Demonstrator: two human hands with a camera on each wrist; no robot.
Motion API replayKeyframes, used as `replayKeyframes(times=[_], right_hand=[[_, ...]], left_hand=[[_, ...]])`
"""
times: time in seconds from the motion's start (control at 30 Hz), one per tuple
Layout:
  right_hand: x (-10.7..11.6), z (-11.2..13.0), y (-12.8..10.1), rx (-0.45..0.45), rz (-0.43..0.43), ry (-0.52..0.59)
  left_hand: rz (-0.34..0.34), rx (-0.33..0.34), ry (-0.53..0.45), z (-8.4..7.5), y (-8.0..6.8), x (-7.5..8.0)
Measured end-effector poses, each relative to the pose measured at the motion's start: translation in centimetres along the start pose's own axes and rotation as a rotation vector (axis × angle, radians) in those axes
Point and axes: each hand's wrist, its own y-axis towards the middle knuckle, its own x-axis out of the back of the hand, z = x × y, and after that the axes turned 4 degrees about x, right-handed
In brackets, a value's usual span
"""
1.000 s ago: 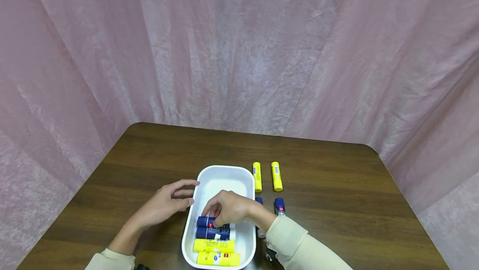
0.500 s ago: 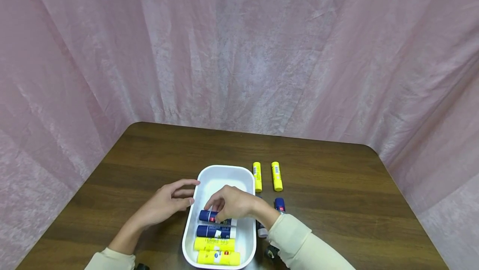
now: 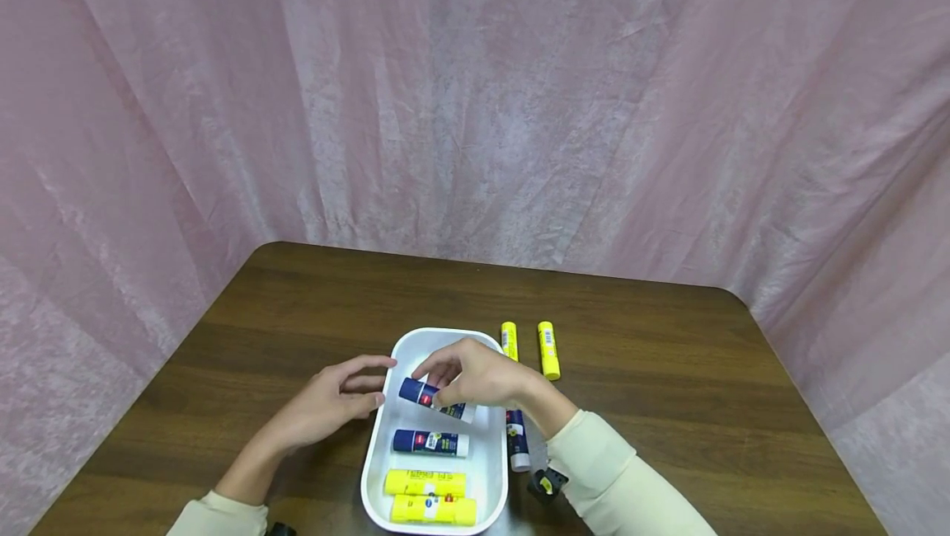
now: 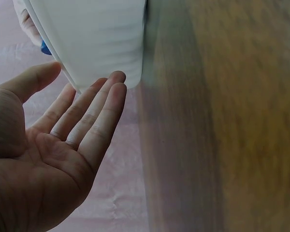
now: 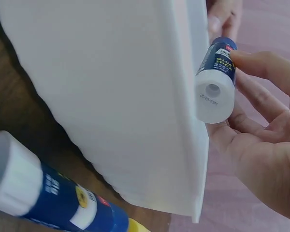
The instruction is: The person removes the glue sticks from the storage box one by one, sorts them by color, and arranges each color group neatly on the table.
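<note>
A white tray [image 3: 416, 363] sits on the brown table near me. My right hand [image 3: 475, 378] pinches a blue glue stick [image 3: 434, 398] and holds it lifted over the tray's middle; the right wrist view shows its white end [image 5: 213, 94] between my fingertips beside the tray wall [image 5: 116, 96]. One blue glue stick [image 3: 430, 442] and two yellow glue sticks [image 3: 426, 496] lie in the tray's near half. My left hand [image 3: 334, 400] rests open against the tray's left wall [image 4: 101, 38], fingers straight.
Two yellow glue sticks [image 3: 547, 350] lie on the table right of the tray. A blue glue stick [image 3: 517, 439] lies by the tray's right wall, seen close in the right wrist view [image 5: 48, 198]. Pink curtain [image 3: 475, 107] hangs behind the table.
My right hand has lifted the upper blue glue stick out of the row and carried it up and away toward the tray's middle. The left hand has stayed put.
</note>
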Motion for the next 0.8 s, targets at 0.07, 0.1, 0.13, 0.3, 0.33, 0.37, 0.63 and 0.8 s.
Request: replayKeyframes(times=[0.07, 0.1, 0.13, 0.3, 0.33, 0.37, 0.63, 0.8], right_hand=[[0.3, 0.1, -0.1, 0.002, -0.015, 0.004], [0.5, 0.2, -0.1, 0.003, -0.023, 0.009], [0.7, 0.2, -0.2, 0.003, -0.031, 0.015], [1.5, 0.4, -0.7, 0.006, -0.075, 0.081], [1.7, 0.4, -0.8, 0.005, -0.084, 0.094], [1.8, 0.4, -1.0, 0.003, -0.096, 0.103], [2.6, 0.6, -1.9, -0.033, -0.173, 0.177], [2.6, 0.6, -2.3, -0.025, -0.21, 0.222]], left_hand=[[0.0, -0.006, 0.001, 0.0, 0.0, 0.0], [0.001, -0.008, 0.001, 0.0, 0.0, 0.0], [0.002, -0.01, 0.001, 0.0, 0.0, 0.0], [0.005, -0.018, 0.003, 0.1, 0.0, 0.0], [0.005, -0.018, 0.004, 0.1, 0.0, 0.0], [0.005, -0.018, 0.005, 0.1, 0.0, 0.0], [-0.002, -0.005, -0.001, 0.2, 0.0, 0.0], [0.003, -0.008, -0.011, 0.3, 0.1, 0.0]])
